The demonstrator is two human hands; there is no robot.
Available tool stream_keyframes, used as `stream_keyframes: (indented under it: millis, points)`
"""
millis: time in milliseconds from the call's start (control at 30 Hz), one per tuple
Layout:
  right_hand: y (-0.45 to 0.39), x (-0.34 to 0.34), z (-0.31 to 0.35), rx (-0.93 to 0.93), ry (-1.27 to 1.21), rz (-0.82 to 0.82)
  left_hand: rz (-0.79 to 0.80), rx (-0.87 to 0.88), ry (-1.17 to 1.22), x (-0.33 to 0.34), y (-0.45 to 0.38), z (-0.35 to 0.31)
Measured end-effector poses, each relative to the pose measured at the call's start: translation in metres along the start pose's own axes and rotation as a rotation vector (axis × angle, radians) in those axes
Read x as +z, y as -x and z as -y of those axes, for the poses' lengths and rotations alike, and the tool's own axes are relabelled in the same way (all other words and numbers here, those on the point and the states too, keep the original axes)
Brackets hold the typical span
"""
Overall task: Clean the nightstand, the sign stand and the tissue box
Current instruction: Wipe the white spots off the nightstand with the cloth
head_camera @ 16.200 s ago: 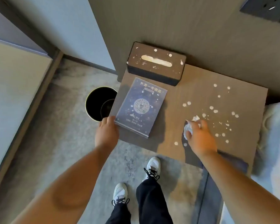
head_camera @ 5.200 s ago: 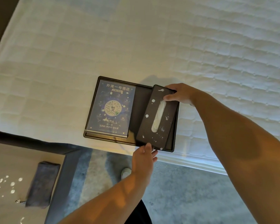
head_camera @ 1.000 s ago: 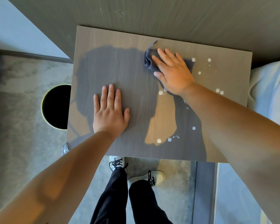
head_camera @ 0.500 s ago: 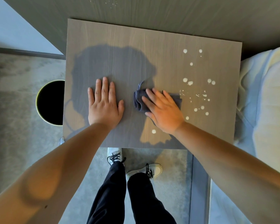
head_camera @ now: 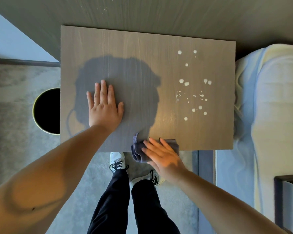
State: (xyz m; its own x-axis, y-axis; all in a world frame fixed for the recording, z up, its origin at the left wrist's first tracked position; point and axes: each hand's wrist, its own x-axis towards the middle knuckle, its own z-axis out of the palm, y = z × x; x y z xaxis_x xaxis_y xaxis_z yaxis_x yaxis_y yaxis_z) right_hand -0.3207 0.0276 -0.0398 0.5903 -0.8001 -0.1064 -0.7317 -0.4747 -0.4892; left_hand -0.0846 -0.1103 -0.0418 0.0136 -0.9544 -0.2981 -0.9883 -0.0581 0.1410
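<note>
The wooden nightstand (head_camera: 135, 43) fills the middle of the view, seen from above. Several white spots (head_camera: 193, 92) dot its right half; the left half is free of spots. My left hand (head_camera: 104, 105) lies flat and open on the left part of the top. My right hand (head_camera: 161, 154) presses a crumpled dark grey cloth (head_camera: 138, 152) at the front edge, where the cloth hangs partly over the rim. The sign stand and the tissue box are out of view.
A round black bin (head_camera: 46, 110) with a pale rim stands on the floor left of the nightstand. The white bed (head_camera: 269, 107) borders its right side, with a dark tray corner (head_camera: 287, 200) at the lower right. My feet (head_camera: 118, 160) stand below the front edge.
My right hand has dragged the cloth from the back of the top toward me, down to the front edge. The spots along that path are gone. My left hand has stayed flat.
</note>
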Motion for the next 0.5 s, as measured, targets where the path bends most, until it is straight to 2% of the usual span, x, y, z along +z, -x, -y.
stream_keyframes:
  millis: [67,133,200,267,333,400,500]
  points:
    - [0.011,-0.012,0.003,0.135,-0.194,0.019,0.0,0.062,-0.002,-0.002,-0.007,-0.015]
    - [0.011,-0.042,0.001,0.432,-0.404,0.029,0.002,0.103,0.01,-0.001,-0.017,-0.034]
    - [-0.001,-0.076,-0.015,0.683,-0.741,-0.093,0.001,0.085,0.009,0.003,-0.026,-0.047]
    - [-0.022,-0.11,-0.042,0.827,-0.931,-0.28,-0.01,0.057,-0.015,0.008,-0.027,-0.053]
    - [-0.053,-0.14,-0.074,0.856,-0.888,-0.411,-0.021,0.051,-0.025,0.011,-0.027,-0.052]
    - [-0.089,-0.164,-0.099,0.806,-0.751,-0.468,-0.021,0.052,-0.03,0.011,-0.027,-0.052]
    - [-0.14,-0.192,-0.136,0.61,-0.302,-0.455,-0.019,0.042,-0.041,0.011,-0.028,-0.054]
